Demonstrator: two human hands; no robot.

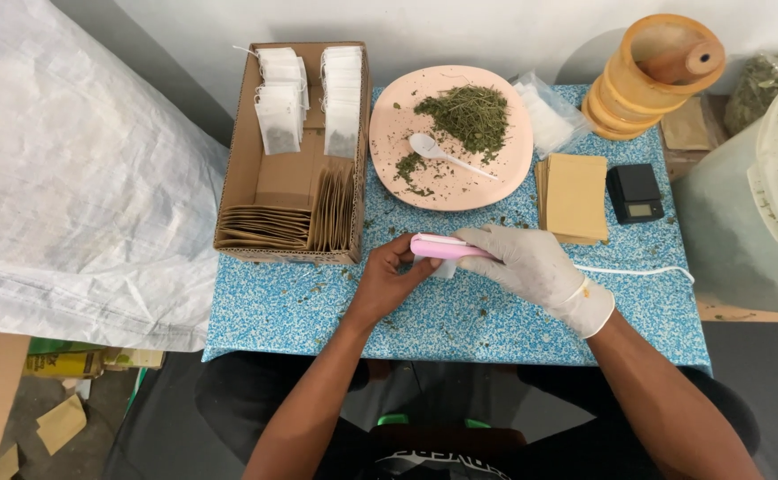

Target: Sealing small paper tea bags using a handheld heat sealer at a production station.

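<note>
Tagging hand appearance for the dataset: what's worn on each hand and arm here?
Right hand: a thin whitish disposable glove, cuff rolled at the wrist, forearm bare above it. Left hand: no glove, fingers and forearm bare. No sleeves, watch or rings visible on either arm.

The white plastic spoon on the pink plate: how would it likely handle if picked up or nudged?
The white spoon looks thin and plastic, so probably very light. It lies flat on the pink plate, so it likely slides rather than rolls. Dried herb beside it would probably scatter.

Plate [389, 133] sits between box [238, 178] at left and envelopes [575, 196] at right.
</note>
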